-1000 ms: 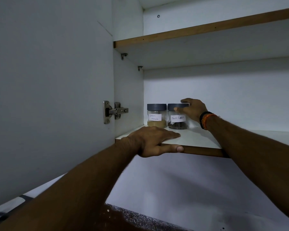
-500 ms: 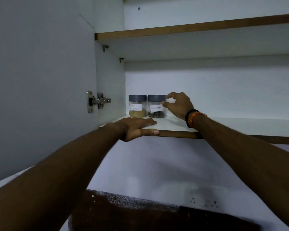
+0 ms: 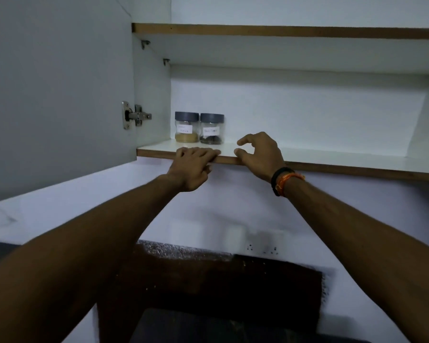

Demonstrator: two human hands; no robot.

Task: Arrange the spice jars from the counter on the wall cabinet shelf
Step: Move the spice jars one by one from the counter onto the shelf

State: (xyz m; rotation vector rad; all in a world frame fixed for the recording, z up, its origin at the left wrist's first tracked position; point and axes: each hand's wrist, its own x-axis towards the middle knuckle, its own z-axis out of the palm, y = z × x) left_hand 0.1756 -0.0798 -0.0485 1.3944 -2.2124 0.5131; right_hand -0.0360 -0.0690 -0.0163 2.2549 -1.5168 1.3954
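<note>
Shelf: white board (image 3: pixel 320 158) with a brown front edge, inside a white wall cabinet.
Jars: two grey-lidded spice jars upright at the shelf's left end, touching; yellow-powder jar (image 3: pixel 186 127) left, dark-spice jar (image 3: pixel 211 129) right.
Left hand (image 3: pixel 192 167): fingers flat on the shelf's front edge, before the jars.
Right hand (image 3: pixel 259 153): just right of the jars, loosely curled, empty.
Door: grey door (image 3: pixel 57 95) open left of the shelf.
Counter: dark speckled surface (image 3: pixel 208 280) below the shelf.

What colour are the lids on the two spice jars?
Dark grey, on both the left jar's lid and the right jar's lid; the head view shows it.
</note>
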